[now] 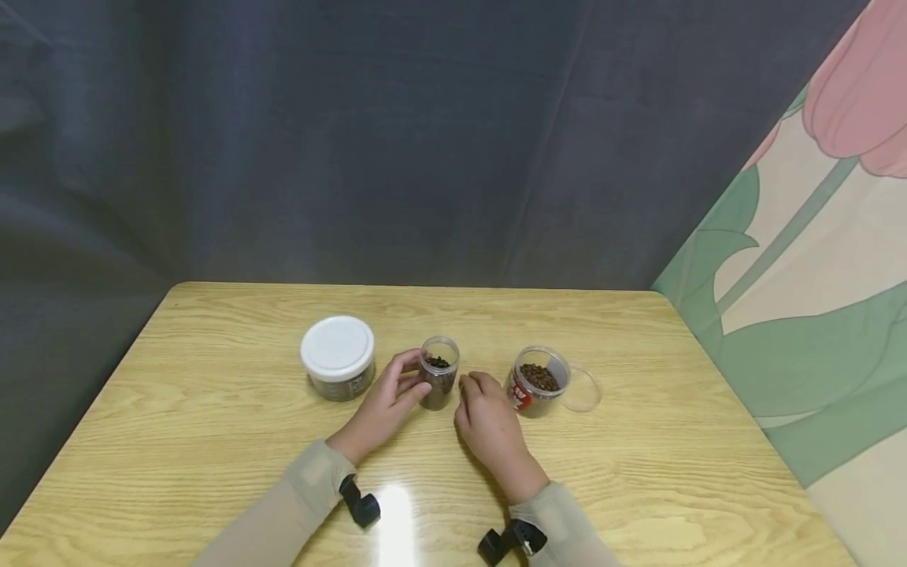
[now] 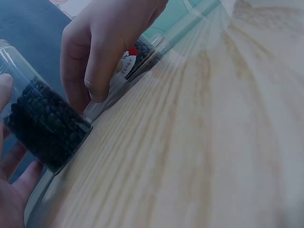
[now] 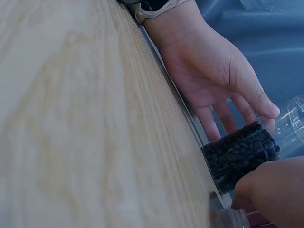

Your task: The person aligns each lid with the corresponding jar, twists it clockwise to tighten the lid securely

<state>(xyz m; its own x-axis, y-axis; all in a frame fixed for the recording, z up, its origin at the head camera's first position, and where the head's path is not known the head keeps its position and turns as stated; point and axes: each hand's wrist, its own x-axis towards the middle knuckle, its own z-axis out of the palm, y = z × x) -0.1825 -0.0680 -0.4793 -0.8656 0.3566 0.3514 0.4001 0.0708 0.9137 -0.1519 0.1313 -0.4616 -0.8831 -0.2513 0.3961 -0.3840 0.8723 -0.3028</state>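
Observation:
A small clear jar (image 1: 438, 386), partly filled with dark coffee beans, stands upright without a lid near the middle of the wooden table. My left hand (image 1: 386, 402) holds it from the left, thumb on the near side and fingers behind. Just right of the jar, my right hand (image 1: 489, 421) reaches down to the tabletop with bent fingers. Its fingertips pinch a clear plastic lid (image 3: 230, 218), mostly hidden under the hand. The dark beans (image 2: 45, 118) fill the jar's lower part in the left wrist view.
Right of my right hand stands a wider open jar (image 1: 527, 404) of brown pellets with a red label. A clear round lid (image 1: 584, 390) lies beside it. On the left sits a tub (image 1: 337, 348) with a white lid. A dark curtain (image 1: 397, 142) hangs behind the table.

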